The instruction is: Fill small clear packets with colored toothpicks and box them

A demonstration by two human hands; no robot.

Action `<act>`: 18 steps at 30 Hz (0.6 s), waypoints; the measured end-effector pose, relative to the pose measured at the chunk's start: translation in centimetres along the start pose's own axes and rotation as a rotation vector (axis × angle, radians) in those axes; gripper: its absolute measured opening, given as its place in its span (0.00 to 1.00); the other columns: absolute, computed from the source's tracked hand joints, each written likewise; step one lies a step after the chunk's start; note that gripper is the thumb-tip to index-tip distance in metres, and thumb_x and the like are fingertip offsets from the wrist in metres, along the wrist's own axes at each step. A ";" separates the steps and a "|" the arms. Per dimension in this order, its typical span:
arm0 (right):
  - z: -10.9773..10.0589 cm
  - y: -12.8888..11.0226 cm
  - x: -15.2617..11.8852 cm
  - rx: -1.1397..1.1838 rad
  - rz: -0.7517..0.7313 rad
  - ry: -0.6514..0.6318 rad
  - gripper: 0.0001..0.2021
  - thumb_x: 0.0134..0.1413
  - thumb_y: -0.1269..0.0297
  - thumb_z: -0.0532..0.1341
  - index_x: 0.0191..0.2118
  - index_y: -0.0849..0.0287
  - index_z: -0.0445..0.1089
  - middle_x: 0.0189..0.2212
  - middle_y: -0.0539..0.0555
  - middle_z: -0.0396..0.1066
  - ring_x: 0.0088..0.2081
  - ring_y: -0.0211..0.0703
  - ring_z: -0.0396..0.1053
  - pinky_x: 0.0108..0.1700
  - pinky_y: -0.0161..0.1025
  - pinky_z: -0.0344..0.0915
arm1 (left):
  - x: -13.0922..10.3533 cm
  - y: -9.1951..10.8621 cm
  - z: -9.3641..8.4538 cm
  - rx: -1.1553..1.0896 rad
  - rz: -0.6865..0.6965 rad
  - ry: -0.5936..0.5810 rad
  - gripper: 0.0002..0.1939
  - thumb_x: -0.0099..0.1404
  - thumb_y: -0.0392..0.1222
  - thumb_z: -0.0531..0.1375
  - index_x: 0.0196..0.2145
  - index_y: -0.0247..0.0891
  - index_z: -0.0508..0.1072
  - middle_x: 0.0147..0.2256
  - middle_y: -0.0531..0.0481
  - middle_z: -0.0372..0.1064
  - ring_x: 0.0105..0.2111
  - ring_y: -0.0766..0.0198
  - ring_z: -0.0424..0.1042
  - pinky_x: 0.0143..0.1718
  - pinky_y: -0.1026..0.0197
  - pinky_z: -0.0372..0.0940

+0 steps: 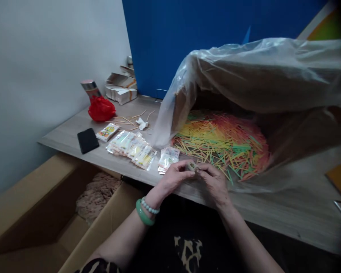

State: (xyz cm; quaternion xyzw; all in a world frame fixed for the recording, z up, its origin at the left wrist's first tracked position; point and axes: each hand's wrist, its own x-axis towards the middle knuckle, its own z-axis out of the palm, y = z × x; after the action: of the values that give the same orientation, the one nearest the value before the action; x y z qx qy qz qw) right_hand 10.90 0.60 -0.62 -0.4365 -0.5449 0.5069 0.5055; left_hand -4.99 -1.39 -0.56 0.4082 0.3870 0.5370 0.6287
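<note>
Both of my hands meet over the table's front edge. Between the thumb and fingers of my left hand [177, 174] is a small greyish-green thing [192, 166], too blurred to name. My right hand [216, 184] is closed with its fingertips at the right side of that same thing. Just beyond my left hand lies a short stack of clear printed packets [169, 156]. Past my right hand, a heap of thin coloured sticks [227, 142], yellow, green and red, spills from a box lined with clear plastic [184, 76].
Filled clear packets [133, 148] overlap in a row at left, near a printed card pack [107, 132] and a black phone-like slab [88, 140]. Behind stand a red bag [101, 109] and white cartons [121, 93]. A cardboard box [102, 223] sits below the table's left edge.
</note>
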 end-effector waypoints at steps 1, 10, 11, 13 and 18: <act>0.1 0.1 -0.2 0.021 0.025 0.031 0.04 0.43 0.62 0.68 0.26 0.56 0.76 0.28 0.50 0.74 0.34 0.42 0.68 0.41 0.39 0.62 | -0.1 0.0 0.1 0.001 -0.004 -0.020 0.24 0.50 0.40 0.72 0.47 0.38 0.80 0.43 0.46 0.78 0.44 0.57 0.73 0.52 0.53 0.65; 1.4 -1.6 -0.6 0.100 0.012 0.003 0.03 0.42 0.64 0.68 0.27 0.56 0.76 0.28 0.49 0.75 0.34 0.40 0.68 0.41 0.38 0.63 | -1.2 2.4 0.6 0.196 0.211 0.178 0.06 0.59 0.42 0.66 0.32 0.38 0.82 0.40 0.46 0.76 0.45 0.58 0.71 0.51 0.57 0.64; 1.9 -1.6 -0.7 0.096 0.018 -0.013 0.03 0.43 0.63 0.67 0.26 0.56 0.75 0.27 0.48 0.73 0.33 0.40 0.67 0.40 0.37 0.63 | -1.5 2.5 0.5 0.204 0.214 0.211 0.05 0.58 0.41 0.66 0.29 0.38 0.81 0.38 0.47 0.75 0.43 0.59 0.71 0.48 0.58 0.64; 2.9 -1.5 -1.1 0.093 0.030 -0.050 0.04 0.45 0.63 0.66 0.26 0.57 0.73 0.25 0.47 0.70 0.30 0.38 0.65 0.37 0.36 0.61 | -2.1 2.6 0.1 0.242 0.203 0.230 0.06 0.58 0.41 0.65 0.27 0.37 0.79 0.36 0.48 0.74 0.39 0.62 0.70 0.43 0.61 0.64; 5.1 -1.3 -1.2 -0.026 0.045 -0.163 0.08 0.50 0.58 0.62 0.27 0.57 0.69 0.24 0.47 0.67 0.29 0.39 0.64 0.35 0.35 0.60 | -3.2 4.0 -2.6 0.344 0.256 0.341 0.08 0.58 0.43 0.65 0.25 0.36 0.76 0.31 0.50 0.72 0.35 0.62 0.69 0.40 0.61 0.63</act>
State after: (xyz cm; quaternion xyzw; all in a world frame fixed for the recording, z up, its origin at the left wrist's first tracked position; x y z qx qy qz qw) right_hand 6.03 -1.26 0.71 -0.4125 -0.5810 0.5448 0.4421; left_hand -9.21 -3.91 2.40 0.4583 0.5181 0.5993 0.4031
